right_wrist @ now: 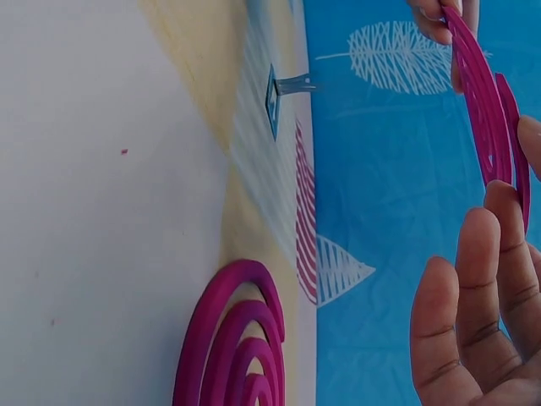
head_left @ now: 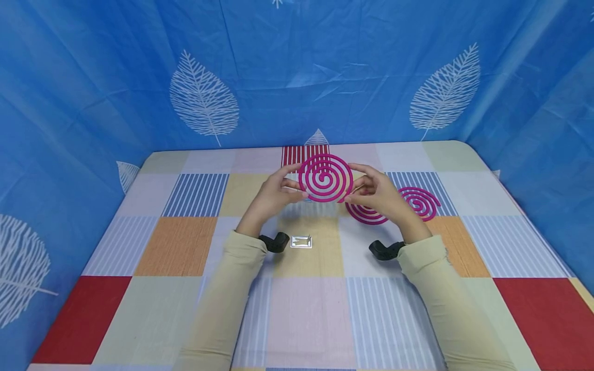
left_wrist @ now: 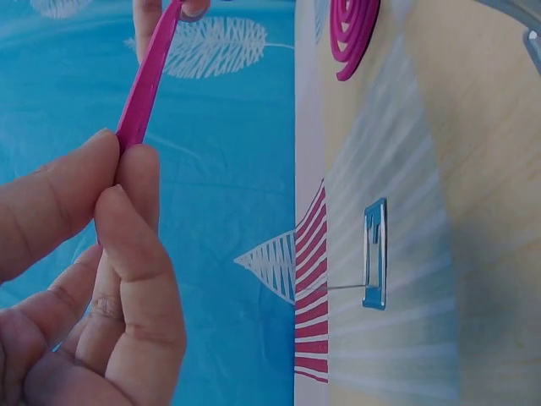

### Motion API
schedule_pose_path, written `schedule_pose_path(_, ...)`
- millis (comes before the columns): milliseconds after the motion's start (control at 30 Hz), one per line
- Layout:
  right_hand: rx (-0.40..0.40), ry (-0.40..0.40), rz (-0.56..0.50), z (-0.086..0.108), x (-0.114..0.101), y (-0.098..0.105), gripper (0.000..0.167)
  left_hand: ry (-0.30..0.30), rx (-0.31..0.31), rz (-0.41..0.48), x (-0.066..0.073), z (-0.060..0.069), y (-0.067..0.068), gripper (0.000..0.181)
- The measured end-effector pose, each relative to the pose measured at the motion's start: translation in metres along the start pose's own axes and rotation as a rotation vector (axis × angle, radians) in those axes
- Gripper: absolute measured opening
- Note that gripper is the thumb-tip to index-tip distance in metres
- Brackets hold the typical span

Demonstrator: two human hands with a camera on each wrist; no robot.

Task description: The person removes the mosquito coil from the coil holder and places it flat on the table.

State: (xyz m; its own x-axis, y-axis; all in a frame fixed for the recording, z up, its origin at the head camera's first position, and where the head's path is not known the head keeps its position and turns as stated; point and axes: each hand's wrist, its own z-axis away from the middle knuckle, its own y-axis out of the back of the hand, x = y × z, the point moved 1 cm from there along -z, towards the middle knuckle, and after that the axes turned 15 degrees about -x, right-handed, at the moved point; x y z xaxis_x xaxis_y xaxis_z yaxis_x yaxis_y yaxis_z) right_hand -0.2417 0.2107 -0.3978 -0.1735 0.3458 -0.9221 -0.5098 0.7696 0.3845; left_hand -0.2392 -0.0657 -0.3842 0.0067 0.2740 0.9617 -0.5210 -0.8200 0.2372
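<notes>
A magenta mosquito coil (head_left: 325, 178) is held up above the table between both hands, its flat spiral facing the head camera. My left hand (head_left: 277, 191) pinches its left edge between thumb and fingers. On the opposite edge, my right hand (head_left: 375, 190) grips the rim the same way. From the side, the right wrist view shows the coil (right_wrist: 482, 106) with its outer strand standing slightly apart from the rest. Below the hands lies a small metal coil stand (head_left: 301, 241) with a raised prong. Another stand (left_wrist: 376, 254) appears in the left wrist view.
Two more magenta coils lie on the table to the right: one (head_left: 366, 214) partly behind the right hand, the other (head_left: 419, 204) beyond the right wrist. A patchwork cloth (head_left: 306, 319) covers the table. Blue curtains (head_left: 320, 67) with white leaves enclose it.
</notes>
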Motion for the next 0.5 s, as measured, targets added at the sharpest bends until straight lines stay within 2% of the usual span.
schedule_pose_path(167,0.010,-0.017,0.008,0.007,0.000,0.002,0.077,-0.020,-0.011,-0.010,0.000,-0.001,-0.003,0.075)
schedule_pose_path(500,0.000,-0.008,-0.015,0.019,0.002,0.010,0.076,-0.024,-0.027,-0.030,0.004,-0.004,-0.012,0.074)
